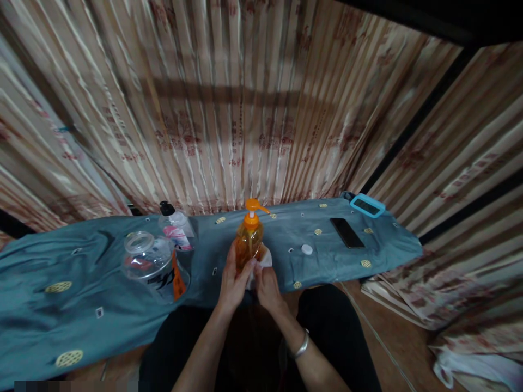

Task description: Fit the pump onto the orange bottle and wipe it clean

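An orange pump bottle [249,239] with amber liquid stands upright at the near edge of a bench covered with blue-grey cloth [81,294]. My left hand [234,283] wraps its fingers round the bottle's left side. My right hand [266,286], with a silver bracelet at the wrist, presses a white tissue [265,257] against the bottle's right lower side.
To the left lie a large clear plastic jar [152,265] on its side and a clear bottle with a black pump [175,226]. A white cap [306,249], a black phone [347,232] and a light-blue cased device [366,205] rest to the right. Striped curtains hang behind.
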Demonstrator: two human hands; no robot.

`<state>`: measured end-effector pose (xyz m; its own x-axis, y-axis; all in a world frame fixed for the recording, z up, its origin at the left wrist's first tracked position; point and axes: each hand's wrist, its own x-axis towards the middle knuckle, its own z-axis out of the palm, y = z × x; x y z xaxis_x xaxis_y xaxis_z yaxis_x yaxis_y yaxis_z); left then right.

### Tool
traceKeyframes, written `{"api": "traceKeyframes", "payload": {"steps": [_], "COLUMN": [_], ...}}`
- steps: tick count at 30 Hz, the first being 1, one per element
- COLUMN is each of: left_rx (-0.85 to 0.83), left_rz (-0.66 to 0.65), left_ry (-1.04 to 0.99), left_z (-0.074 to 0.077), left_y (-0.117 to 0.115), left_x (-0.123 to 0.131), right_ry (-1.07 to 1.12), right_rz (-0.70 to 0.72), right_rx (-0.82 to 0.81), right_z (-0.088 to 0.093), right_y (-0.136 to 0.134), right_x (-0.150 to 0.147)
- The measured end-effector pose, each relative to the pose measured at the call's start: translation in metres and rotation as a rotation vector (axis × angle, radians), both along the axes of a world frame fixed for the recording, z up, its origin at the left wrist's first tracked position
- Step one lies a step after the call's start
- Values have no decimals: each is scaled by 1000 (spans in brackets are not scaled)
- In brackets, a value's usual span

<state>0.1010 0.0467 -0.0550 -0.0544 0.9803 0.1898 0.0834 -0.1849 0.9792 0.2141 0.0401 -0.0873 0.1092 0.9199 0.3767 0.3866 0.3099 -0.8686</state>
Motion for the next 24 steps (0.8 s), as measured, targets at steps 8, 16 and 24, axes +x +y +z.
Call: {"api": "traceKeyframes", "payload": {"steps": [8,16,24], "left_rx": [-8,27,-95], "left_rz": [76,40,113], "left_ry": [5,-207,-407], "left_z": [2,-4,-4], "left_y": [5,7,23], "left_x": [1,7,9], "right_ry": [52,220,324], "right_rz": [52,-1,-15], "right_rx": [84,-59,-165], "right_z": [79,27,22], "right_y": [62,48,24], "right_x": [3,-5,5]}}
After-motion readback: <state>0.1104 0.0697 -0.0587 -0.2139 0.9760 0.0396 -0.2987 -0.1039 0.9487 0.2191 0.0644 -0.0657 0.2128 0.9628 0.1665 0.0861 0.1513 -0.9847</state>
